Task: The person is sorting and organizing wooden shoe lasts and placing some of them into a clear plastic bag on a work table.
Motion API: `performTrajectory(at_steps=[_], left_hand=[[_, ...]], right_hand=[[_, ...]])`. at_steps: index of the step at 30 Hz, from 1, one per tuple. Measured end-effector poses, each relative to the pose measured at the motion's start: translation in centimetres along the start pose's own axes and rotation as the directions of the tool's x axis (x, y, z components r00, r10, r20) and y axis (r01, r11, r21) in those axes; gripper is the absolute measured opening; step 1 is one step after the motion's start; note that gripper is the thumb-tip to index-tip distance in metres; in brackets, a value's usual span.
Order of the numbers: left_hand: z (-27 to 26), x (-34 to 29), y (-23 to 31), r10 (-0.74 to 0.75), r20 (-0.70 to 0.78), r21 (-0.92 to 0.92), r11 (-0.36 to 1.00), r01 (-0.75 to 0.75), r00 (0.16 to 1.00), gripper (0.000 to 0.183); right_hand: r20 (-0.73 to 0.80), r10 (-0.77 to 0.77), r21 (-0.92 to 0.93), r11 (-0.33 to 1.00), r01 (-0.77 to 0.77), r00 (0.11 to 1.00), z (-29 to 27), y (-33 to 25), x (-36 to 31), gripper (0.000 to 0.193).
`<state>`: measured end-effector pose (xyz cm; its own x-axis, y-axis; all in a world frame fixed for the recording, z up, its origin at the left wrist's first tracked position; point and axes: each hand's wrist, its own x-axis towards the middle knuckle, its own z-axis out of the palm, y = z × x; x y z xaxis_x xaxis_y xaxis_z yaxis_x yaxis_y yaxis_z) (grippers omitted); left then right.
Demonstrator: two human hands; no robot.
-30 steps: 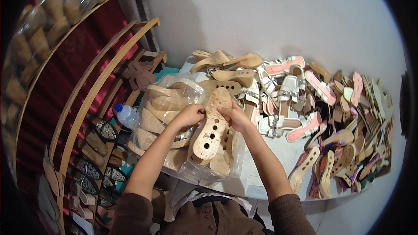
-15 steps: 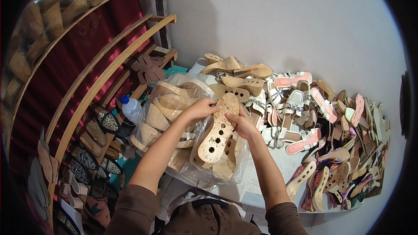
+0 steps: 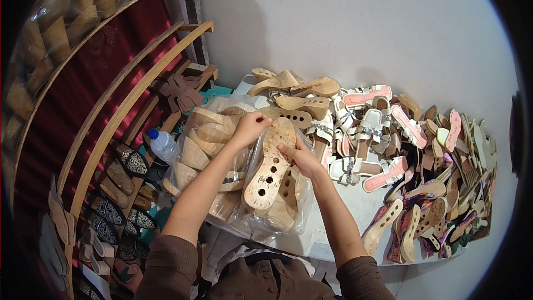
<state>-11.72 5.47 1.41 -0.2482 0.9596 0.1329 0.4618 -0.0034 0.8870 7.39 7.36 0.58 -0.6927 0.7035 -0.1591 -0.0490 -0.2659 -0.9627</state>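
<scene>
Against a white wall, near the front edge of a white table: clamping a drilled wooden sole by one side in the right hand, likely to steady it over bagged wooden soles; curling the left hand beside its far end, contact unclear.

There were one left hand, one right hand, one sole with four dark holes, one bottle at left, and, at right, white sandals too jumbled to count.
</scene>
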Motion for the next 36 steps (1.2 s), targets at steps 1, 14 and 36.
performTrajectory(at_steps=[1,14,36], left_hand=[[0.1,-0.2,0.4,0.002,0.008,-0.001,1.0,-0.002,1.0,0.023],[-0.9,-3.4,1.9,0.151,-0.024,0.303,0.943,-0.137,0.988,0.029],[0.0,-22.6,2.3,-0.263,-0.001,0.262,0.931,0.254,0.965,0.025]], right_hand=[[-0.008,-0.001,0.002,1.0,0.001,1.0,0.1,0.0,0.0,0.062],[-0.085,0.272,-0.166,0.945,-0.283,0.959,2.2,-3.0,-1.4,0.08],[-0.123,0.132,0.142,0.983,-0.115,0.984,5.4,1.9,-5.1,0.09]])
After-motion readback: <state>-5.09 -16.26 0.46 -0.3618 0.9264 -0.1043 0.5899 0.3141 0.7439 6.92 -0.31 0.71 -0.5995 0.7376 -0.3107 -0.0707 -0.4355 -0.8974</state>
